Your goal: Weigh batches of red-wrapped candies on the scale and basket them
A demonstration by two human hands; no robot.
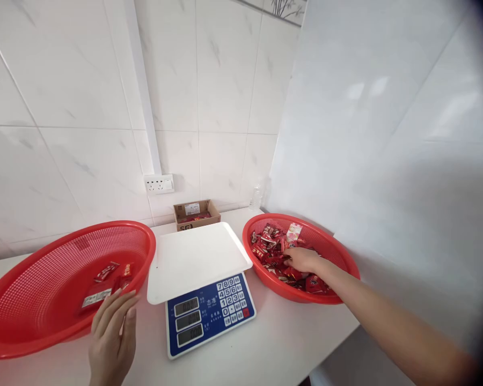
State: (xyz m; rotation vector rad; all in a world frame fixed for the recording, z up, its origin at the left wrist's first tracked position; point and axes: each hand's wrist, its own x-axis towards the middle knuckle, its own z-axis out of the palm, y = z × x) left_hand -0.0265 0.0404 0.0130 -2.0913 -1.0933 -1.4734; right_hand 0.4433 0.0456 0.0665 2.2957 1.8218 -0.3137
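Observation:
My right hand (301, 260) reaches into the right red basket (346, 257), its fingers curled down among several red wrapped packets (271, 246); what they hold is hidden. My left hand (112, 335) rests with fingers stretched out against the near rim of the left red basket (32, 327), which holds a few red packets (107, 272). Between the baskets stands a blue digital scale (209, 313) with a bare white tray (197, 257).
A small open cardboard box (196, 213) sits against the tiled wall behind the scale, under a wall socket (159, 184). A clear bottle (256, 195) stands in the corner. The white counter's edge (326, 348) drops off at the lower right.

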